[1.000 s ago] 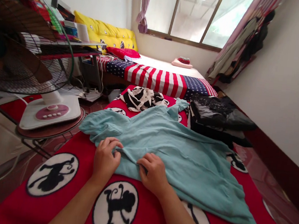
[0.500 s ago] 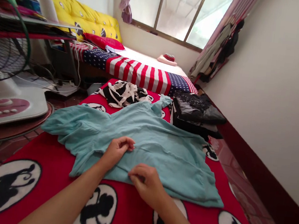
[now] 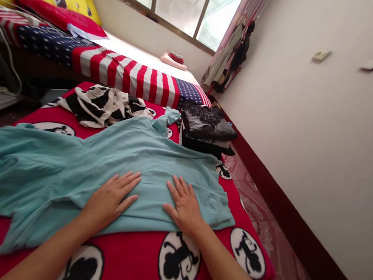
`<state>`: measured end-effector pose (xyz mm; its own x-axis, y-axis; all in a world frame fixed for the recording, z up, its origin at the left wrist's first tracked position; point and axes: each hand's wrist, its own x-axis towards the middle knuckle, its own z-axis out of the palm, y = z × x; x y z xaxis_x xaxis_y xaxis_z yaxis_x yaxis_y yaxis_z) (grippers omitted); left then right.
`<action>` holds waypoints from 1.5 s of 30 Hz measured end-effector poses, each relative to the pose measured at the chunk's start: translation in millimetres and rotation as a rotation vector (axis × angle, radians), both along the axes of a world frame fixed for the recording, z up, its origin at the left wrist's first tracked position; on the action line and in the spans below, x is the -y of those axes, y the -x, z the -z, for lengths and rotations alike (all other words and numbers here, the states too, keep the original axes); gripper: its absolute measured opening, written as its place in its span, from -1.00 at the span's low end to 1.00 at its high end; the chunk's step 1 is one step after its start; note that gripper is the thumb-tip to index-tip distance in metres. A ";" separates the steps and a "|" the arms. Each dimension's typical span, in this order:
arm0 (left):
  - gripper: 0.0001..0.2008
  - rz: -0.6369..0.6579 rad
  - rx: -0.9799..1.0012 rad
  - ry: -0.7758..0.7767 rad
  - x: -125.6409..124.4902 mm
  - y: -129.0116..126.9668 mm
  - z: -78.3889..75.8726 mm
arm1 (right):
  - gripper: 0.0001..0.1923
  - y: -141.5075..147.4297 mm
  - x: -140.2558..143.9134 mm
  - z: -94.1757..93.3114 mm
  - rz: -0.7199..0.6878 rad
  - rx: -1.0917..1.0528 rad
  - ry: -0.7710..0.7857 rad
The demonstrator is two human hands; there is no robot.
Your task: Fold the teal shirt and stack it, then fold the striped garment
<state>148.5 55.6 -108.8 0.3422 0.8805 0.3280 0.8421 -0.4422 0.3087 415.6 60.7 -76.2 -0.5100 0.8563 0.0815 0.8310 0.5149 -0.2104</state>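
Observation:
A light blue-green T-shirt point(image 3: 131, 151) lies spread across a red blanket point(image 3: 126, 259) printed with black monkey figures in white circles. Both palms rest flat on the shirt. My left hand point(image 3: 110, 199) is near its middle, fingers stretched out and thumb apart. To the right of it, my right hand point(image 3: 184, 202) presses on the cloth with its fingers spread. Neither hand grips anything. Wrinkles run through the sleeve end at the left, while the hem side at the right lies flatter.
Behind the shirt lies a crumpled black-and-white cloth point(image 3: 106, 106). A stack of folded dark clothes point(image 3: 208, 126) sits at the back right. Farther off is a bed with a stars-and-stripes cover point(image 3: 123, 72). A white wall point(image 3: 307, 140) rises on the right.
Both hands have opened from a pinched shape and now lie flat on the shirt, farther apart. The view has swung right, so the fan at the left is out of sight.

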 end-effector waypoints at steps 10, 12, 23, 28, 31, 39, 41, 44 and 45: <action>-0.52 -0.017 0.001 -0.018 0.6 -0.9 -3.1 | -0.60 -113.4 3.5 -17.0 0.455 -0.385 -0.317; -0.53 -0.022 0.006 -0.019 0.7 -1.2 -3.2 | -0.52 -132.3 1.7 -18.5 0.543 -0.371 -0.166; -0.52 -0.027 -0.029 -0.004 3.2 -4.4 -4.3 | -0.75 -100.5 -18.3 -46.4 0.550 0.045 -0.313; -0.52 -0.032 0.004 0.001 4.9 -5.5 -7.2 | -0.59 -21.8 -21.2 -24.6 0.075 -0.329 -0.203; -0.52 -0.033 0.002 0.010 5.5 -6.2 -7.8 | -0.64 -0.2 -30.3 -3.7 -0.034 -0.363 -0.025; -0.52 -0.044 0.026 0.022 4.6 -6.9 -7.0 | -0.68 -55.4 -134.7 -32.5 0.503 -0.342 -0.409; -0.52 -0.044 0.031 0.024 4.5 -7.1 -6.7 | -0.64 -68.4 -152.0 -38.0 0.570 -0.303 -0.437; -0.52 -0.042 0.047 0.018 4.7 -6.9 -6.4 | -0.72 -77.7 -162.0 -40.7 0.609 -0.255 -0.461; -0.52 -0.041 0.053 0.017 4.7 -6.7 -6.4 | -0.75 -78.6 -161.2 -41.0 0.609 -0.252 -0.475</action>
